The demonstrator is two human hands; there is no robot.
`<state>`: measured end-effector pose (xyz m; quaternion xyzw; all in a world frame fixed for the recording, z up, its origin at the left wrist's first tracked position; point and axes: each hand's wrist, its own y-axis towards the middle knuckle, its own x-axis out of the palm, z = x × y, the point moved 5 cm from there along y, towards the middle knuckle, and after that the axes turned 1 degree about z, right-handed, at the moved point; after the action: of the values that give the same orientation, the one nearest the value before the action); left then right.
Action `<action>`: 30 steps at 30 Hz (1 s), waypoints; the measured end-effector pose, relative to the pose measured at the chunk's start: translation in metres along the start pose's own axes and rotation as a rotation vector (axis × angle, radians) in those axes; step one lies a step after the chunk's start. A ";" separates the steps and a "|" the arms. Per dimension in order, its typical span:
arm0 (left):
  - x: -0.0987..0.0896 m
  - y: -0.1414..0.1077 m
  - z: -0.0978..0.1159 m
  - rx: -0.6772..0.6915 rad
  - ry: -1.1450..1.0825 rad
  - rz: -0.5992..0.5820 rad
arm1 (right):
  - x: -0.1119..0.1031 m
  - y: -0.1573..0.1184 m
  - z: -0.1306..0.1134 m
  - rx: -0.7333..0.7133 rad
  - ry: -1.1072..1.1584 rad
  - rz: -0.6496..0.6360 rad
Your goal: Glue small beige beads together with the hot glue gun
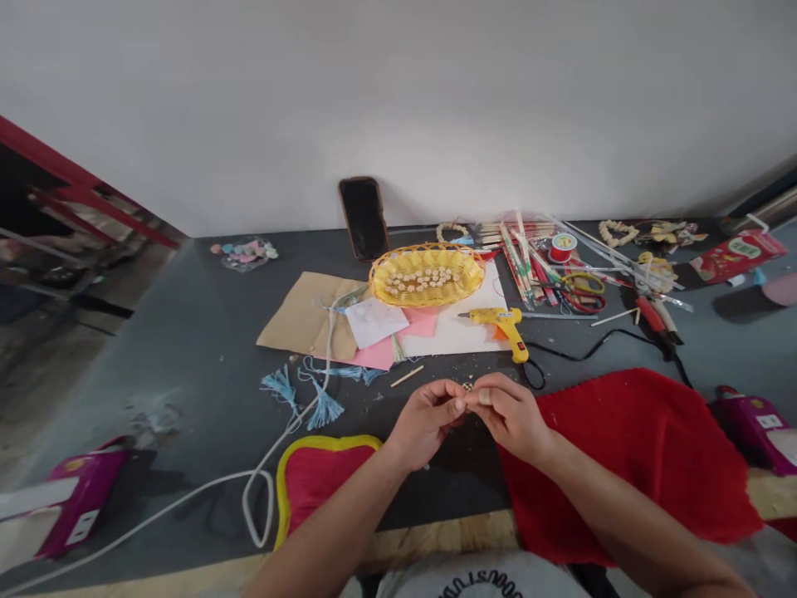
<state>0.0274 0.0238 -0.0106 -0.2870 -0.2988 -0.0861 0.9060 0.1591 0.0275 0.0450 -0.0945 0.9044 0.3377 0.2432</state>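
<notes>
My left hand [432,419] and my right hand [510,415] meet fingertip to fingertip above the dark table. Both are pinched closed around a tiny pale piece with dark gaps [468,386], mostly covered by the fingers, so its exact kind is unclear. Beyond them stands a yellow woven basket [427,299] with several small beige flower-shaped pieces [418,281] inside. A yellow hot glue gun [503,324] lies just past my right hand. Ahead of my left hand rests a short thin wooden stick [407,376].
Blue tassels [325,407] and a white cable [274,448] lie at left. Red cloth [628,457] spreads under my right forearm. A phone [364,218] leans on the wall. Scissors [582,292], a thread spool [562,247] and pliers [653,320] sit at right, with brown paper [305,320] left of the basket.
</notes>
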 end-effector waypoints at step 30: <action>-0.001 -0.003 0.016 0.175 0.570 -0.074 | 0.000 -0.005 0.005 -0.036 -0.031 -0.109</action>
<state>0.0176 0.0305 0.0004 -0.1610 -0.0489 -0.1703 0.9709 0.1629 0.0266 0.0393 -0.1429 0.8878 0.3417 0.2733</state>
